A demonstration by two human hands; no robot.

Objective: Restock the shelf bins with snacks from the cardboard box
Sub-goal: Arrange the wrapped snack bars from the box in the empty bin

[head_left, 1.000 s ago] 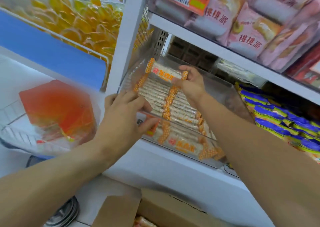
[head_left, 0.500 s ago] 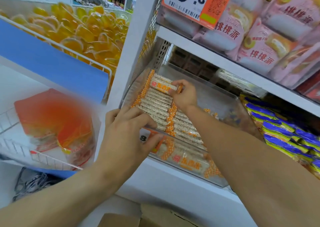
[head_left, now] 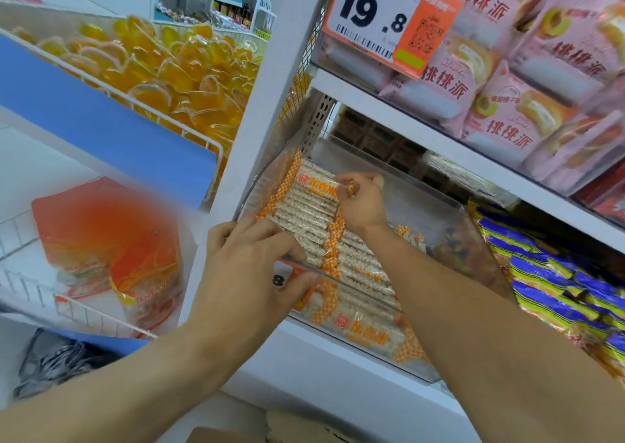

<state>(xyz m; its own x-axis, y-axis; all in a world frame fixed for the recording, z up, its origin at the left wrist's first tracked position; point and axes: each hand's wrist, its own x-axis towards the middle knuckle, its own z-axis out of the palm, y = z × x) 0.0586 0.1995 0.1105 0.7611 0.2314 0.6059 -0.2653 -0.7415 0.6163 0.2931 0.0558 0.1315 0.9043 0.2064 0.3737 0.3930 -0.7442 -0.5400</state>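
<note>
A clear plastic bin (head_left: 456, 219) on the white shelf holds rows of white snack packs with orange checkered ends (head_left: 304, 212). My right hand (head_left: 360, 202) reaches deep into the bin and pinches the end of the rearmost pack (head_left: 314, 185). My left hand (head_left: 250, 273) grips the bin's front left corner, fingers curled over its rim onto the packs. The top flaps of the cardboard box (head_left: 236, 434) show at the bottom edge.
Pink cake bags (head_left: 507, 104) fill the shelf above, with a 19.8 price tag (head_left: 382, 16). Blue and yellow packs (head_left: 554, 280) lie to the right. At the left, a wire basket of orange jelly cups (head_left: 162, 70) and an orange bag (head_left: 111, 249).
My right hand has pushed farther back in the bin with the rear pack. My left hand stays on the bin's front corner. My view has tilted upward.
</note>
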